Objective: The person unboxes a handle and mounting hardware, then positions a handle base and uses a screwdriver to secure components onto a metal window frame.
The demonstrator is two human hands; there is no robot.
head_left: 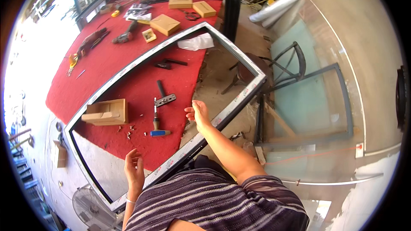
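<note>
Workshop surface: red-covered worktable [81,87] beside a bare concrete floor.
Left hand [135,171]: empty, fingers loosely bent, near the frame's lower rail.
Right hand [198,113]: empty, fingers slightly curled, raised over the opening; the two hands well apart.
Window-type frame [184,150]: lay across the table, near rail overhanging its edge by the person's waist.
Step, as judged: handling the frame, between grips; a next move on it would have called for fingers closing on the rails.
Inside the outline, as seen: blue-ended tool [160,133], perforated black hardware [165,99], cardboard box [105,113].
Beyond: cordless drill [124,37], yellow-brown cartons [166,25].
Writing: red print repeated along the frame's white film; dark print on the far cartons, too small to read.
</note>
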